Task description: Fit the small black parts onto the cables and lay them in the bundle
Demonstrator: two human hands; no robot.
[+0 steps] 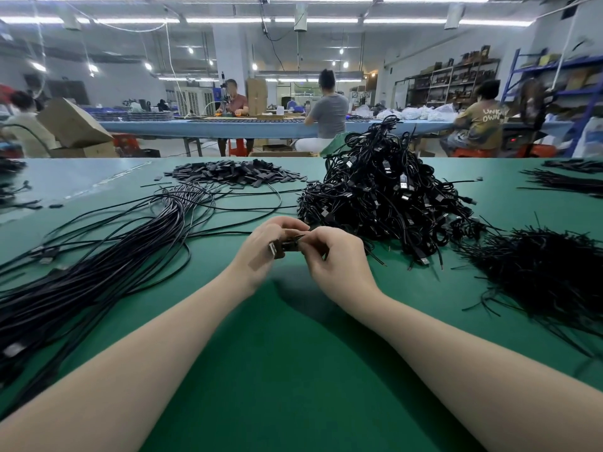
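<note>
Both hands meet just above the green table [293, 370], close in front of the person, which looks like the easiest place to line up two small things by eye. The left hand [261, 252] curls its fingers round a cable's plug end [273, 249], whose metal tip pokes out toward the wrist, so the plug is held steady as the fixed side. The right hand [336, 259] pinches what seems to be a small black part [295, 244] against the plug; the fingers hide most of it, so how far it is seated cannot be told. The bundle [107, 256] of straightened cables lies to the left, fanning from the near left edge up toward the middle, within reach of the left hand for laying the cable down. Behind it sits the heap of small black parts [235, 172], and to the right of the hands rises a tangled pile of cables [385, 197], probably the supply still to be done. Further right lies a bristly mass of thin black ties [548, 272]. A few loose cables [248, 207] trail between bundle and pile and could snag a cable carried across. Other workers sit at a long blue bench [228, 127] beyond.
</note>
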